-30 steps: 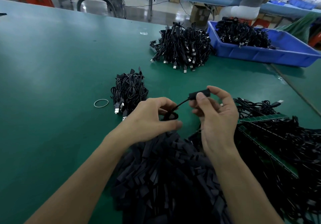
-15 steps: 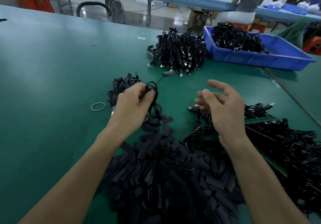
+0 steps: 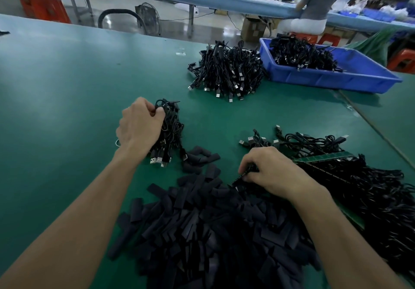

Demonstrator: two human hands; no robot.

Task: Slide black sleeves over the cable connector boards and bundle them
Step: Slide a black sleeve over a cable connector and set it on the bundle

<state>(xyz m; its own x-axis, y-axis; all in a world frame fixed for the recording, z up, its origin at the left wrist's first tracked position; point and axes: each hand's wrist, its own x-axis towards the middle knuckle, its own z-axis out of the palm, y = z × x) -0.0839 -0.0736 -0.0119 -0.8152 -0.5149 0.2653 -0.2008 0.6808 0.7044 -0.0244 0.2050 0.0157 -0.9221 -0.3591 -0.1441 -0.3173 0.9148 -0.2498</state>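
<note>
1. Hands sit well apart on the green table (image 3: pixel 67 86). The left hand (image 3: pixel 139 127) is closed around the top of a small bundle of cables (image 3: pixel 169 131), and the bundle's metal plugs hang down toward the near edge.

2. The right hand (image 3: pixel 271 172) is curled, with its fingertips (image 3: pixel 243 169) pinching a thin green connector board (image 3: pixel 241 177). How tight the pinch is I cannot tell, because the fingers hide it.

3. That board is long and thin. It slants from the fingers down toward the near edge, pointing into the big pile of black sleeves (image 3: pixel 213 232).

4. The sleeve pile lies at the near edge, between the two arms, touching the tip of the board. It is just beside the right hand and a bit farther from the left hand.

5. More cables with boards (image 3: pixel 348 176) lie in a heap toward the right edge, just past the right hand.

6. My guess is that a sleeve comes next. The left hand is the one that can let go and reach for one, moving toward the near edge and to the right.

7. Finished cables (image 3: pixel 226 71) lie in a pile toward the far edge, next to a blue bin (image 3: pixel 325 77).
</note>
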